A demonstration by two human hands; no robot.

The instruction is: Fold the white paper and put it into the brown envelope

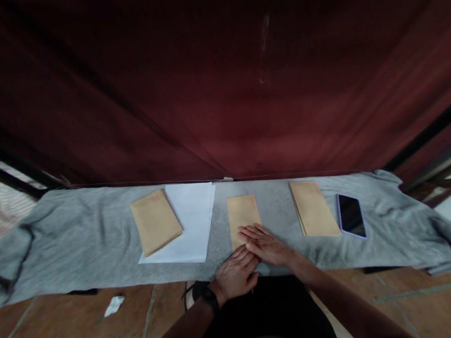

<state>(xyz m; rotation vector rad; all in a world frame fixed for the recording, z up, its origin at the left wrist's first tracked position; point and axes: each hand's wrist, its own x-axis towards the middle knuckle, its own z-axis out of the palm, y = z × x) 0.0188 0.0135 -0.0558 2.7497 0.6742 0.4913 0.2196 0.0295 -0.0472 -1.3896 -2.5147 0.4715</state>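
A brown paper envelope [242, 209] lies upright in front of me on the grey cloth. My right hand [268, 247] rests on its lower part, fingers stretched out flat. Close against it, at the envelope's bottom edge, my left hand [235, 273] lies with its fingers extended and overlapping the right fingertips. Both palms face down, and they hide the envelope's lower end. To the left, a stack of brown envelopes [156, 221] sits on white paper sheets [194, 214]. On the right is another stack of brown envelopes [315, 209].
Beside the right stack lies a phone [351, 216] with a dark screen. The grey cloth [94, 237] covers a narrow bench before a dark red panel [215, 107]. A crumpled white tissue [114, 305] is on the tiled floor [63, 334]. Black metal bars [438, 122] flank the bench.
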